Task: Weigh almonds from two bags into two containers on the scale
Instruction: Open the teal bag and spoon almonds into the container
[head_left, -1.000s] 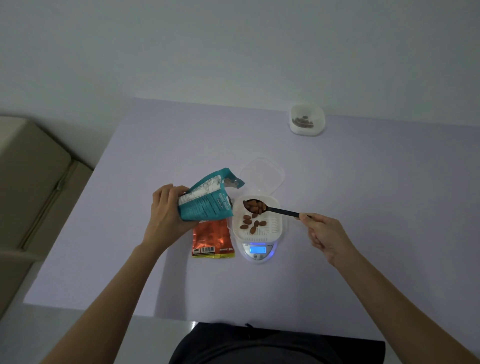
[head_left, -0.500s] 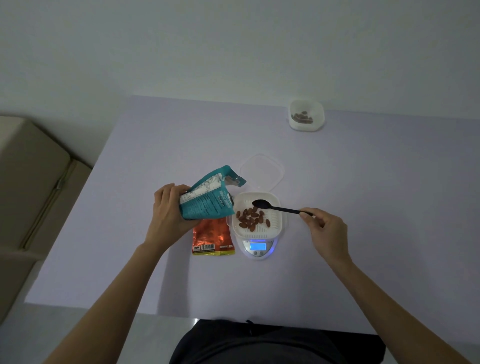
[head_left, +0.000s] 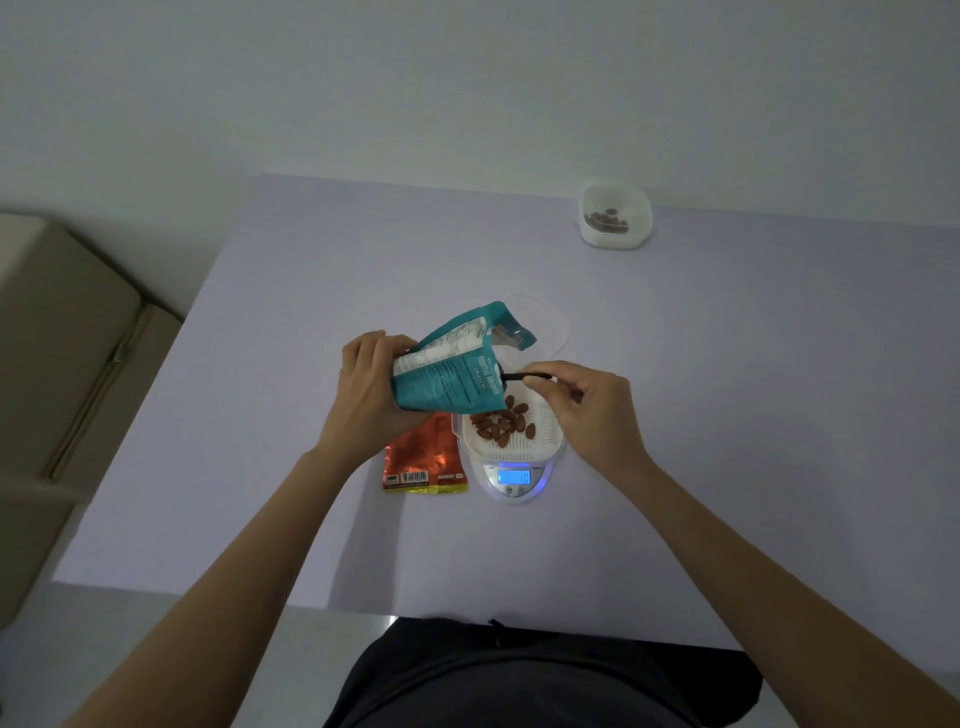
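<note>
My left hand (head_left: 370, 392) grips a teal almond bag (head_left: 451, 367), tilted with its open mouth to the right. My right hand (head_left: 582, 410) pinches the handle of a black spoon (head_left: 523, 375) whose bowl is inside the bag's mouth. Below them a white container (head_left: 545, 434) holding several almonds (head_left: 501, 422) sits on a small white scale (head_left: 514, 480) with a lit blue display. An orange bag (head_left: 423, 460) lies flat left of the scale. A second white container (head_left: 614, 217) with a few almonds stands at the far right of the table.
A clear lid (head_left: 548, 327) lies on the table just behind the scale. The lilac table (head_left: 260, 364) has its left edge beside a beige cushioned seat (head_left: 57, 353). A pale wall rises behind the table.
The spoon tipped its almonds into the container on the scale, then my right hand moved left and put the empty spoon into the teal bag's mouth. My left hand kept holding the bag.
</note>
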